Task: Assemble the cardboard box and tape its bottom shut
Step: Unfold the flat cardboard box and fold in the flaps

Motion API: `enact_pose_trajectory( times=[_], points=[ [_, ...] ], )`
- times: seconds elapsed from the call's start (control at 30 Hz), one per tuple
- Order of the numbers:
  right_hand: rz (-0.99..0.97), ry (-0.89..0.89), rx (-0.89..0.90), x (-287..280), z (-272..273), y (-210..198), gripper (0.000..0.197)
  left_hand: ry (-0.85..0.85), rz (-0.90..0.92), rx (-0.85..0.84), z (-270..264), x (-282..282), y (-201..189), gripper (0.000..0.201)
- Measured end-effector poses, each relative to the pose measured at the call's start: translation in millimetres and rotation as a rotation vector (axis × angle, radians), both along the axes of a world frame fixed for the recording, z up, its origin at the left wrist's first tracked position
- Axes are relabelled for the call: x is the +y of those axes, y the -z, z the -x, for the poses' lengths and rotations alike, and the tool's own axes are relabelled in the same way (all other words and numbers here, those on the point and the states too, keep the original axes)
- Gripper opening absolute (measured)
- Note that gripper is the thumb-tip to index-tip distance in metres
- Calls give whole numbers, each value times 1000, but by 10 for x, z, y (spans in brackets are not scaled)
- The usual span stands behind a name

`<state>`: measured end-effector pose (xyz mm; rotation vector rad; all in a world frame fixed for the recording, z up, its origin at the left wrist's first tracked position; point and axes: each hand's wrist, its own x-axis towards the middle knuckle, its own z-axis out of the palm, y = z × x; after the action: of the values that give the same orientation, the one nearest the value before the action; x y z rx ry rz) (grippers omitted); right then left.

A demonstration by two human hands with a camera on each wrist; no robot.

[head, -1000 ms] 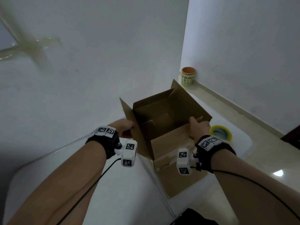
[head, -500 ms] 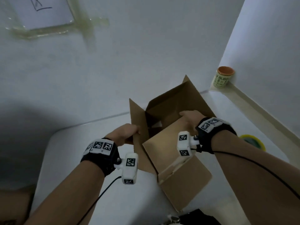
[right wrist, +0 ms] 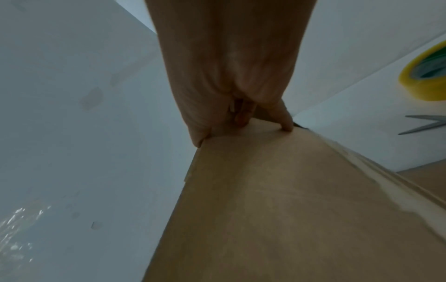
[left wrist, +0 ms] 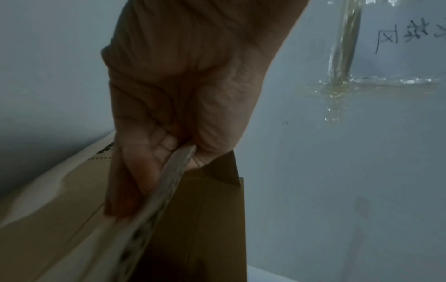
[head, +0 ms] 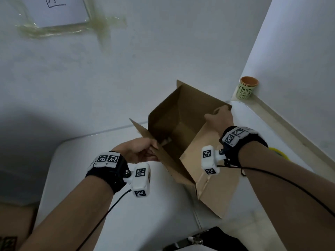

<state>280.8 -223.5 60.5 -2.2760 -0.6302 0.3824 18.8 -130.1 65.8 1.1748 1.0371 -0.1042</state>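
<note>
A brown cardboard box [head: 192, 109] stands opened up on the white table [head: 72, 169], tipped so its open end faces me, with flaps sticking out. My left hand [head: 143, 151] pinches the edge of the left flap [left wrist: 154, 213] between thumb and fingers. My right hand [head: 219, 116] grips the far top edge of the right wall [right wrist: 265, 190], fingers curled over it. A yellow roll of tape [right wrist: 427, 70] lies on the table to the right, mostly hidden behind my right forearm in the head view.
A green cup with an orange inside [head: 246, 89] stands on the ledge in the corner. Scissors [right wrist: 422, 124] lie near the tape. A taped paper sheet [head: 59, 9] hangs on the wall. The table edge runs close to me.
The box has swung up and rotated so its opening tips toward me. My right hand slid from the near wall to the far top edge. The view turned left.
</note>
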Motion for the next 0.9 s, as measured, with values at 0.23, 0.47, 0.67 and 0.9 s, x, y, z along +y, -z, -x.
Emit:
enact_pose_trajectory(
  times=[0.23, 0.47, 0.67, 0.9],
  points=[
    [-230, -27, -59, 25, -80, -188, 55, -382, -40, -104, 187, 125, 65, 13],
    [-228, -79, -35, 301, 12, -246, 65, -633, -125, -262, 429, 117, 175, 17],
    [-110, -99, 44, 417, 191, -145, 82, -726, -246, -272, 507, 160, 206, 18],
    [-234, -122, 82, 670, 329, -277, 69, -971, -225, -286, 663, 183, 305, 18]
  ],
)
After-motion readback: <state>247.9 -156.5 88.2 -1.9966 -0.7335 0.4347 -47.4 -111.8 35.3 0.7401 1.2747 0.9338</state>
